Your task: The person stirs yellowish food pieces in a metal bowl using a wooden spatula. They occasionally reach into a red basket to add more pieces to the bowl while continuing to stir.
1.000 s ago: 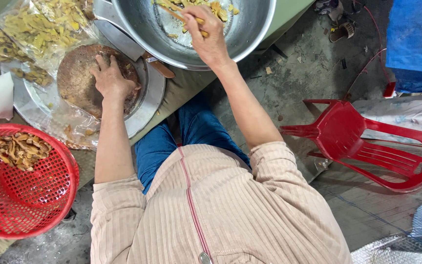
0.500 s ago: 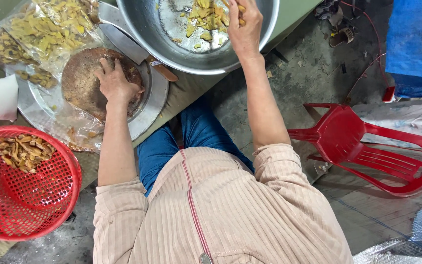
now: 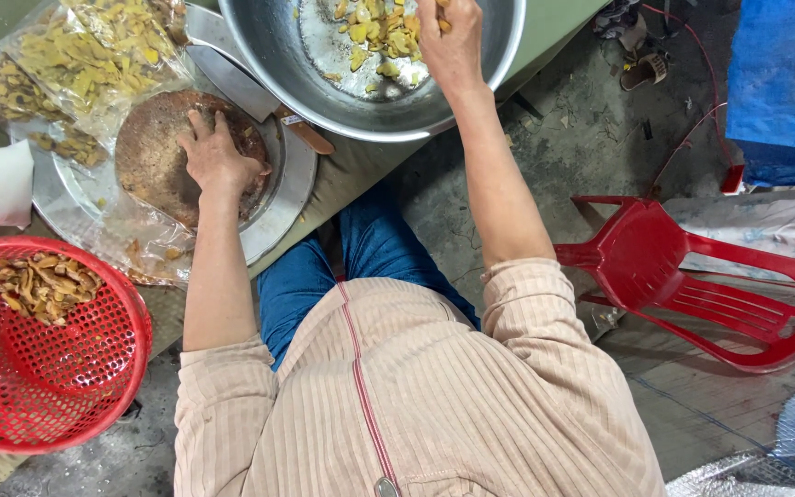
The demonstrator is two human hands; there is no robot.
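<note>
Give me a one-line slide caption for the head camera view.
Left hand rests on a round brown block while right hand reaches into a metal bowl of yellow pieces.

Left hand (image 3: 216, 158), flat on round brown chopping block (image 3: 154, 161). Right hand (image 3: 451, 46), at twelve o'clock, holding yellow slices (image 3: 381, 32) inside large steel basin (image 3: 287, 69). Red perforated plastic basket (image 3: 94, 387), eight o'clock.

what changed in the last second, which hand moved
The right hand pushed farther into the metal bowl, over the yellow pieces. The left hand stayed flat on the round brown block; the cleaver and red basket stayed put.
</note>
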